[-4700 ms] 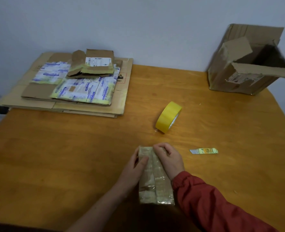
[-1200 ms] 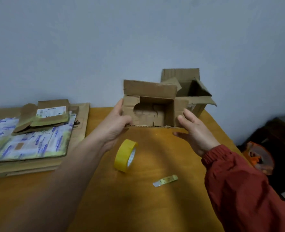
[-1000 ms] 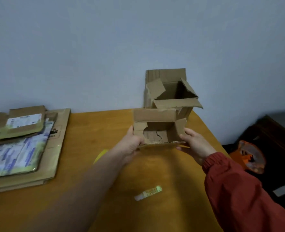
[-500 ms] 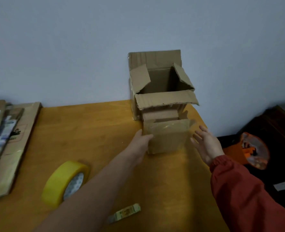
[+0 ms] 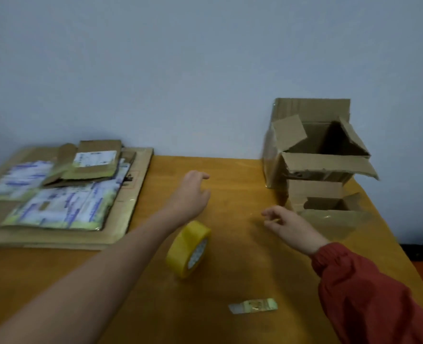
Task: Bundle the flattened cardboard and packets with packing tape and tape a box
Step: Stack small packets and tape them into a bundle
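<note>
**Poised to Tape, Nothing Yet in Grasp**

Over the table, left hand reaching forward, fingers loosely curled round nothing; right hand low beside the small box, fingers slack and slightly apart, likewise empty. Between the forearms, tape roll standing on edge, just beside the left wrist. At far left, the stack of flattened cardboard and packets, unbound. At far right, the small box, open-topped, tucked just in front of the large box and under its hanging flap, both near the table's right edge. Likely trouble: a brush of the left forearm, enough to send the upright roll rolling toward the near edge; a stray nudge, enough to tip the small box off the right side. Open room: bare wood across the centre, broken only by a label scrap near the front.
</note>
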